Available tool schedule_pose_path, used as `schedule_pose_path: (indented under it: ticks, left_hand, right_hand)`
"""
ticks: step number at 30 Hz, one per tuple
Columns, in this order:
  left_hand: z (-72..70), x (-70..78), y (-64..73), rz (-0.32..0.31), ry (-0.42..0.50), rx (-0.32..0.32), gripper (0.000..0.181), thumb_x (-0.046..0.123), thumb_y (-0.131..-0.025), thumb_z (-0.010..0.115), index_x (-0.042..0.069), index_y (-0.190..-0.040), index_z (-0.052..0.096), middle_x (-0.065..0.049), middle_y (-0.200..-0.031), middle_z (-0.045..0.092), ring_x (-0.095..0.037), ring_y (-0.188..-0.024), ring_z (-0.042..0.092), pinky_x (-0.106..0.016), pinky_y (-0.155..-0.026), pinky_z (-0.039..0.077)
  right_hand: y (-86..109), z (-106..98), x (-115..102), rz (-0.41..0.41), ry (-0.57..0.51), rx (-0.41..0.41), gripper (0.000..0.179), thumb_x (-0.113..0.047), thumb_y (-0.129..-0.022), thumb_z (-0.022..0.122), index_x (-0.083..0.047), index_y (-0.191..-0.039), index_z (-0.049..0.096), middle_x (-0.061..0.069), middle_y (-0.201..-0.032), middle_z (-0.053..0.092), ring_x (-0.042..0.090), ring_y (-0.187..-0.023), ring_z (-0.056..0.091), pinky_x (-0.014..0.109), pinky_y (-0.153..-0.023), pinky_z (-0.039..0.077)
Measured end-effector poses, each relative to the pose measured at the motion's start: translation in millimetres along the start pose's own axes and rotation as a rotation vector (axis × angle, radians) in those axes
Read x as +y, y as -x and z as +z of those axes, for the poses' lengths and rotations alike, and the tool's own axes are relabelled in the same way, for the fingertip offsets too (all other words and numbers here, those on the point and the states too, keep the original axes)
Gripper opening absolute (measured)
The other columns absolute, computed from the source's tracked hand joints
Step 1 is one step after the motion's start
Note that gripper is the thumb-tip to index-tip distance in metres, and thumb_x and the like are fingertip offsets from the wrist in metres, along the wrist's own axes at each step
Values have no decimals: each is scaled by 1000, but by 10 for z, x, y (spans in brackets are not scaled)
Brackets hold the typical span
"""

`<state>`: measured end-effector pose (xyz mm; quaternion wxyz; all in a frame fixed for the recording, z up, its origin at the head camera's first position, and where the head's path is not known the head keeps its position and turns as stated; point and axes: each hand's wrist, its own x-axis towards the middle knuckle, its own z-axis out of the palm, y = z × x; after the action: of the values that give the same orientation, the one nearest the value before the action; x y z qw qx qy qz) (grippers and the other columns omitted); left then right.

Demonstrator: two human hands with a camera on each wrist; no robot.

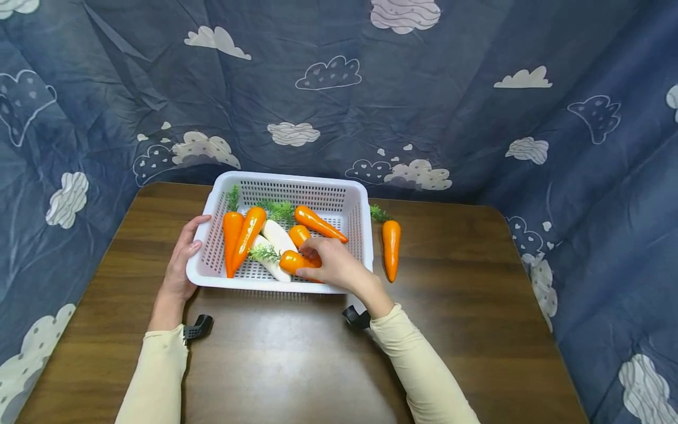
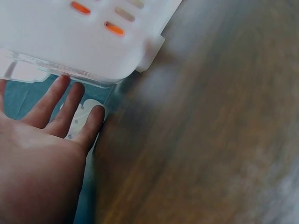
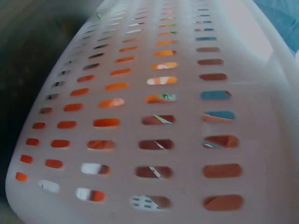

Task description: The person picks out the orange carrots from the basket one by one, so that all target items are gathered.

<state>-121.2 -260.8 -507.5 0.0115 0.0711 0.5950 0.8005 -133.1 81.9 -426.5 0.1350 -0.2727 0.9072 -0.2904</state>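
Note:
In the head view my right hand (image 1: 339,264) reaches into a white plastic basket (image 1: 296,179) and holds an orange toy carrot (image 1: 290,262) between thumb and fingers. The carrot's tapered end is hidden by the hand. In the right wrist view the basket's slotted wall (image 3: 182,133) screens the hand. My left hand (image 1: 181,262) touches the basket's left rim; in the left wrist view its fingers are mostly straight, with tips beside the basket's edge. Inside lie white radishes (image 1: 278,237), two carrots at the left (image 1: 249,232) and another carrot (image 1: 320,224) at the back right.
One more carrot (image 1: 391,250) with green leaves lies on the wooden table (image 1: 265,353), right of the basket. A dark blue cloud-patterned curtain (image 1: 318,112) hangs behind the table. Black wrist cameras (image 1: 198,327) sit on both wrists.

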Motion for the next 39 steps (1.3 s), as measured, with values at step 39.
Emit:
schedule_pose_path:
  ticks: [39]
  left_hand:
    - [19,7,9,-19,-8,24,56,25,-101,39,24,-158,41,-3,-164,26,-33,-132,41,-33,-92,60]
  right_hand:
    - [-35,25,4,41,42,-1,40,-26,-87,88,-6,-117,70,3,-100,71,16,-91,64,30,-86,54]
